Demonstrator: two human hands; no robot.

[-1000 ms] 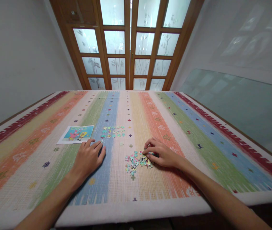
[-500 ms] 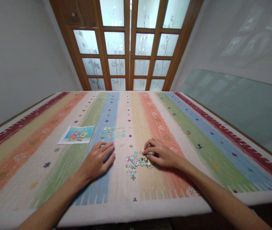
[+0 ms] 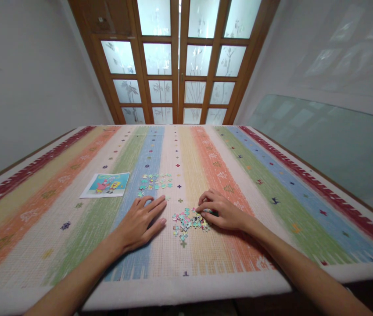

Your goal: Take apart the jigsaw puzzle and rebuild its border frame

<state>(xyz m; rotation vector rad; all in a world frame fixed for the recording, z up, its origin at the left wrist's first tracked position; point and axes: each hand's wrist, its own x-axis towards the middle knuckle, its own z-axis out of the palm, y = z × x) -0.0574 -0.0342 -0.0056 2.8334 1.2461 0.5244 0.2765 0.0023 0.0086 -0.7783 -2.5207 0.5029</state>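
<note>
My left hand (image 3: pixel 143 220) is over the blue stripe, palm down, fingers stretched out. Its fingertips reach a single loose jigsaw piece (image 3: pixel 168 199), which they partly cover; nothing shows in its grasp. A pile of small mixed jigsaw pieces (image 3: pixel 186 223) lies between the hands. My right hand (image 3: pixel 218 210) rests at the pile's right side with bent fingers, index finger and thumb close together on a piece at its edge. Beyond my left hand, several teal pieces (image 3: pixel 156 181) are spread in loose rows.
A printed cartoon picture sheet (image 3: pixel 107 185) lies left of the rows. The striped tablecloth (image 3: pixel 84 237) covers the table to its near edge. Wooden doors with frosted panes (image 3: pixel 175 79) stand beyond, and a pale green glass panel (image 3: pixel 331 145) leans at the right wall.
My left hand has slid a little to the right and its fingers have reached over the single piece. My right hand stays in place at the pile.
</note>
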